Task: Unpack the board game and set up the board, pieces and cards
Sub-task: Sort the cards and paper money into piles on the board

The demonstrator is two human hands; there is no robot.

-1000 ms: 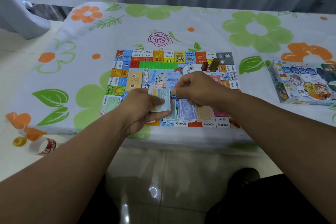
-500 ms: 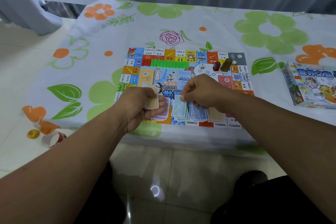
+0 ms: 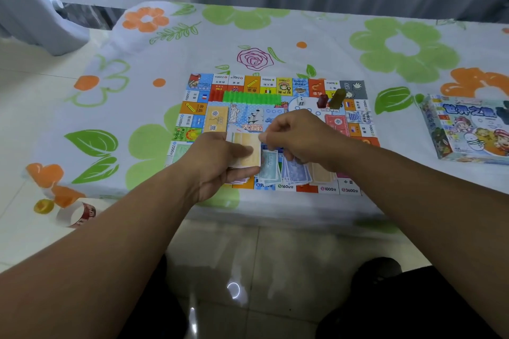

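Note:
The colourful game board [image 3: 205,85] lies flat on the flowered tablecloth. My left hand [image 3: 217,161] grips a stack of play-money notes [image 3: 249,148] over the board's near edge, a tan note on top. My right hand [image 3: 300,136] pinches the top note's right corner. Sorted piles lie along the near edge: a teal pile [image 3: 271,168], a blue pile [image 3: 296,172] and a tan pile [image 3: 321,173]. A green row of houses [image 3: 252,97], a white die [image 3: 300,102], a red pawn [image 3: 322,100] and an olive pawn [image 3: 338,97] stand at the far side.
The game box [image 3: 468,129] lies at the right on the table. A tape roll [image 3: 77,213] and a small yellow object [image 3: 44,206] lie on the tiled floor at the left. The table's near edge runs just below the board.
A teal note left the stack and now lies on the teal pile. A tan note tops the stack, and my right hand has come back to pinch its corner.

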